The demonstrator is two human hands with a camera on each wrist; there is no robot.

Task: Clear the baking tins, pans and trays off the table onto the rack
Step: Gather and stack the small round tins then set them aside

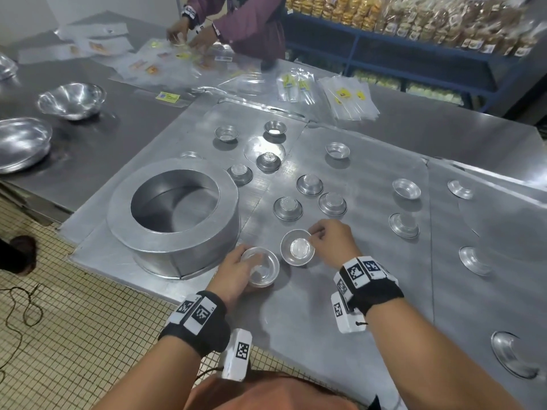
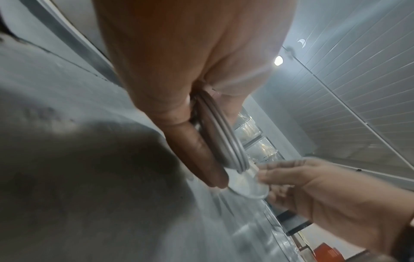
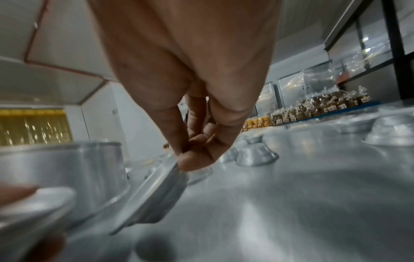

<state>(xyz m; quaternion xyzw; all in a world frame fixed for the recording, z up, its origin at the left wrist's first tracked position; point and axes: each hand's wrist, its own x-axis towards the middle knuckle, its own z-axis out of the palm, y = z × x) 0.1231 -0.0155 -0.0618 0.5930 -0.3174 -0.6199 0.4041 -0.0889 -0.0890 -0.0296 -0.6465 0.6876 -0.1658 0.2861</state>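
Even, cool overhead light fell on the metal table point(image 1: 370, 306), which returned soft glare patches and faint shadows beneath the small tins. A round ceiling lamp point(image 2: 278, 60) glowed in the left wrist view. Wide-angle distortion bent the head view's edges, where the far shelving point(image 1: 414, 54) blurred. Both wrist views were soft and motion-smeared, the near hand point(image 3: 190, 70) filling them out of focus.

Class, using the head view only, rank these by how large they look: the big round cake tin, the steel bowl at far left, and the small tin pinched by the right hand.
1. Big round cake tin.
2. Steel bowl, partly cut off by the frame edge.
3. Small tin, pinched by the right hand.
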